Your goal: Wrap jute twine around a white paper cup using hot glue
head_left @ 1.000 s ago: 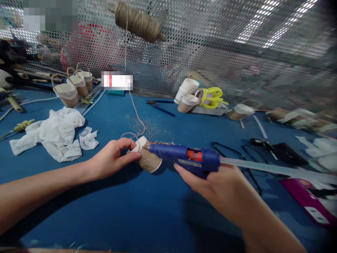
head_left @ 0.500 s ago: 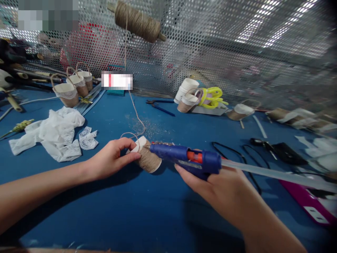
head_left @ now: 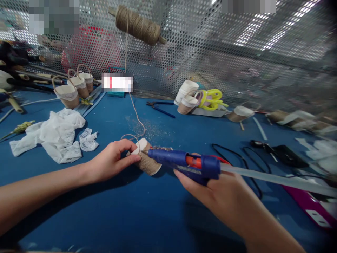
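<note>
My left hand pinches a paper cup near one end, fingers closed on it. The cup lies tilted just above or on the table, wrapped in brown twine over much of its side, with a white part bare near my fingers. From a spool of twine above, a strand runs down to the cup. My right hand is wrapped round a blue hot glue gun, a long clear glue stick jutting from its back. The gun's nozzle points left, at the twine edge on the cup.
White lace cloth lies at left, with several twine-wrapped cups behind it. Pliers rest at the back. Stacked white cups and a yellow coil stand right of them. A black cord and magenta object are at right.
The glue gun's nozzle has shifted very slightly left and down along the cup. Both hands keep their hold, and the whole view has tipped a little.
</note>
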Demonstrator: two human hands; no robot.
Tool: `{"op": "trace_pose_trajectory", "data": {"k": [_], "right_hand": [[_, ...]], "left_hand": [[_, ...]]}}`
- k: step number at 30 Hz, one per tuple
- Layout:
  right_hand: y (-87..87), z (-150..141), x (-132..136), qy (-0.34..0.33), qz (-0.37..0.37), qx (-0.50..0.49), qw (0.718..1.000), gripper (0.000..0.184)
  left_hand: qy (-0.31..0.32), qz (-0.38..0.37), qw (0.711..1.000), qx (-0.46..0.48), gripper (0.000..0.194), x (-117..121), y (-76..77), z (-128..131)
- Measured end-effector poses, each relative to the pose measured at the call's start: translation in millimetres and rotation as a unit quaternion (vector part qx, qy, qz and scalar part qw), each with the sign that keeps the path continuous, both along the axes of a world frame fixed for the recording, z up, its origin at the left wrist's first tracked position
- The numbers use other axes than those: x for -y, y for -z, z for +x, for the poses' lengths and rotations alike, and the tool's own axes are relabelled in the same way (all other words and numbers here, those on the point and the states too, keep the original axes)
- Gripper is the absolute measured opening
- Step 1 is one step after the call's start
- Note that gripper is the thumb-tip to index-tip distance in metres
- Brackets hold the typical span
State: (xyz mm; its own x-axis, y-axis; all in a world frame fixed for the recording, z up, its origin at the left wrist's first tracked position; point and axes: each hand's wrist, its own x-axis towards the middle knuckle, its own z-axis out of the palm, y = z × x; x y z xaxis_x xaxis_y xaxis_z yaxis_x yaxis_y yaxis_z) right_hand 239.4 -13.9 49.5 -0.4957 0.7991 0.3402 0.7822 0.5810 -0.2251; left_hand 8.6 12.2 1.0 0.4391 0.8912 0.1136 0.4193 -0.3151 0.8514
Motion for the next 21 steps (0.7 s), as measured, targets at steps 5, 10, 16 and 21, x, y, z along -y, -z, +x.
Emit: {"op": "trace_pose_trajectory", "data": {"k": [5, 10, 16, 21], "right_hand": [[-4.8, -1.2, -1.2, -0.020, 0.043, 0.019, 0.999, 0.026], [-11.4, 4.4, -5.6, -0.134, 0.205, 0.158, 0.957, 0.048], [-11.4, 1.0, -5.0, -0.103, 0.188, 0.135, 0.967, 0.046], [-5.4, 1.1, 0.4, 0.002, 0.029, 0.035, 0.999, 0.030]], "left_hand": [[0.003, 0.011, 1.000, -0.009, 0.015, -1.4, -0.2, -0.2], [0.011, 0.023, 1.000, -0.015, 0.016, -1.3, -1.1, -1.4], [0.018, 0.027, 0.999, -0.020, 0.016, -0.4, -1.8, -2.4], [0.018, 0.028, 0.999, -0.010, 0.013, -1.6, -0.1, -2.5]]}}
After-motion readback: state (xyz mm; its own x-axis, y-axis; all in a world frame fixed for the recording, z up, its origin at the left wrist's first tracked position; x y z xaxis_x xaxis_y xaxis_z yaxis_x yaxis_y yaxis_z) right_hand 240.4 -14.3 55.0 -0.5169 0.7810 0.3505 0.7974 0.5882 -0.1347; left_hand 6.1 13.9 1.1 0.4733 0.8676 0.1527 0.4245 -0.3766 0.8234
